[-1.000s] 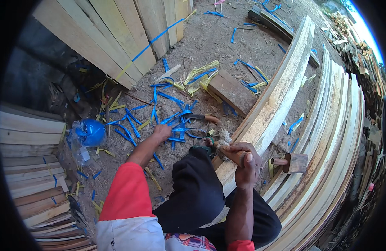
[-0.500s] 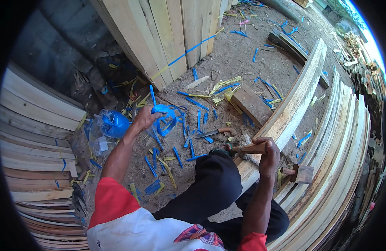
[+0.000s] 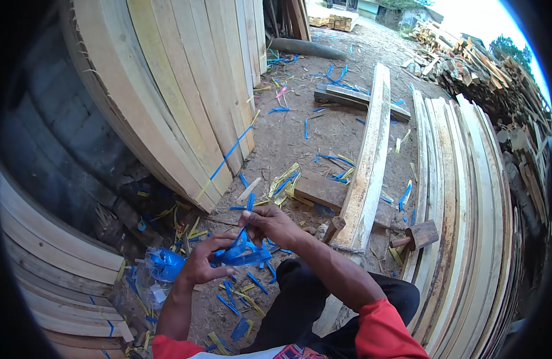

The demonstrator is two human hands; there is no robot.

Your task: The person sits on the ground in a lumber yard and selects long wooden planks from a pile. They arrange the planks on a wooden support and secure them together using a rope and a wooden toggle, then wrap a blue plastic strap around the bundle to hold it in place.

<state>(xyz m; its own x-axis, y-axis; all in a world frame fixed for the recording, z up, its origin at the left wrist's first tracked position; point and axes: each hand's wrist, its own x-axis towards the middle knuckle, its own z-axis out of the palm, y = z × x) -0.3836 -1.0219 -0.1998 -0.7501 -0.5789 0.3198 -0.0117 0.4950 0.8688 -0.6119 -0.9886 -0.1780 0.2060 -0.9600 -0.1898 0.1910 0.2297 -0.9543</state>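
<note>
A blue plastic strap (image 3: 243, 257), loosely looped, hangs between my hands above the littered ground. My left hand (image 3: 209, 260) holds the looped part, its thumb sticking out below. My right hand (image 3: 276, 226) pinches the strap's upper end, which points upward past the fingertips. To the right, a long wooden beam (image 3: 366, 173) slants away from my legs. A short wooden stick (image 3: 334, 229) leans at its near end, by a rope (image 3: 348, 249) around the beam. Farther right, a wooden mallet (image 3: 421, 235) rests on stacked boards.
Upright planks (image 3: 168, 90) bound with blue and yellow strap stand at the far left. Stacked boards (image 3: 60, 269) lie at the near left, beside a clear plastic bag (image 3: 162, 269) with blue material. Long boards (image 3: 467, 209) fill the right side. Strap scraps litter the dirt.
My right hand has let go of the wooden stick and moved left to the strap, which it now pinches. The stick stays by the beam. The view has tilted up toward the yard.
</note>
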